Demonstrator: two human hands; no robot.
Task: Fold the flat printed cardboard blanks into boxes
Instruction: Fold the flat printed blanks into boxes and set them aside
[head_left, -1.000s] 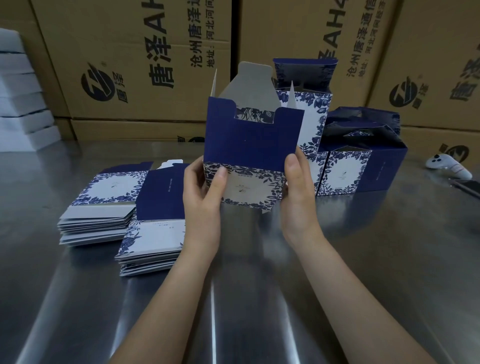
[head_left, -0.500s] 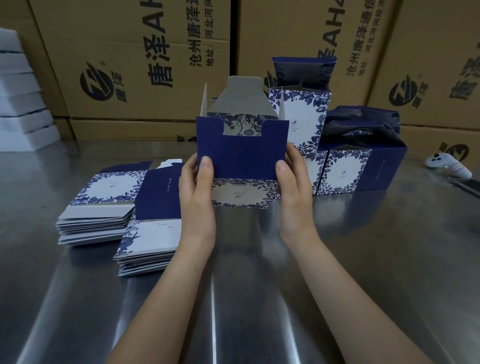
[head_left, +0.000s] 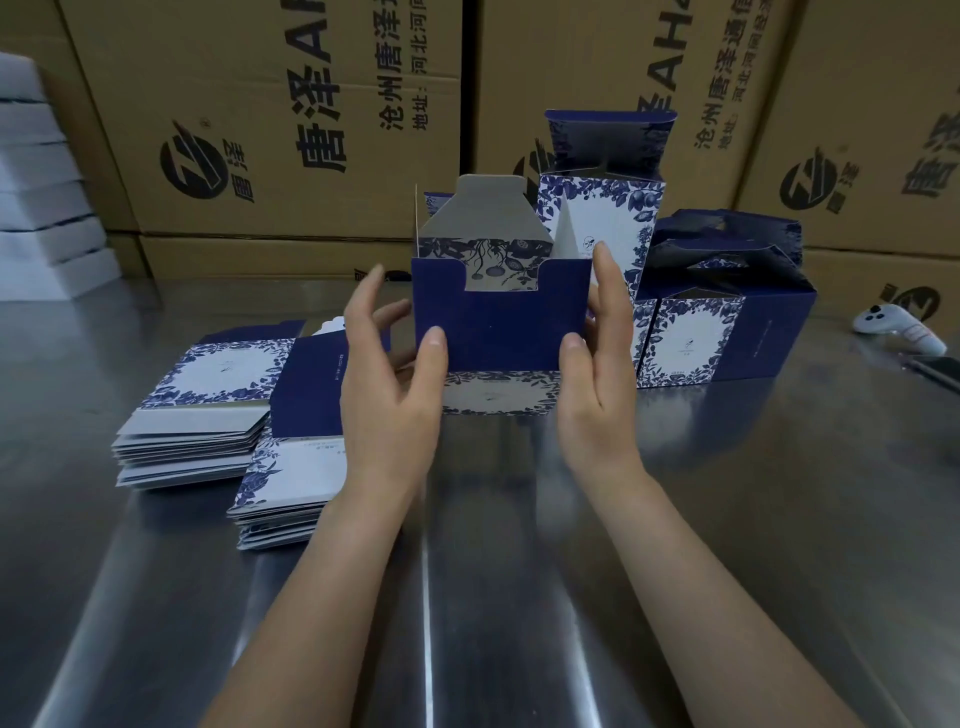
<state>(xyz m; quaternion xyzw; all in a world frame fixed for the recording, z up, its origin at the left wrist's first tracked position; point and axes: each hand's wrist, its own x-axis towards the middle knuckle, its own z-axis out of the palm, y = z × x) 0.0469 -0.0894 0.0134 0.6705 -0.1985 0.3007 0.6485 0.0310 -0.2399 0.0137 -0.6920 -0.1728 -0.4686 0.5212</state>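
So, box (head_left: 501, 322) upright btwn L hand (head_left: 387, 395) & R hand (head_left: 597, 384): L fingers spread, R ones straight, thumbs touching its front.

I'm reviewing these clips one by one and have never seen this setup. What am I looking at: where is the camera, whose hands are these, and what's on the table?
There is no machine here: a person works with bare hands, and the single camera is worn on their head, looking forward and down. So the arms reaching in from the bottom are the wearer's own. The left hand and right hand flank a half-formed blue box resting on the steel table, its top flaps open. Both thumbs touch its front and the fingers are fairly straight, so the grip looks light. To the left lie two stacks of flat blanks. Behind the box stand folded boxes. Brown shipping cartons line the back, and a white controller lies at far right.
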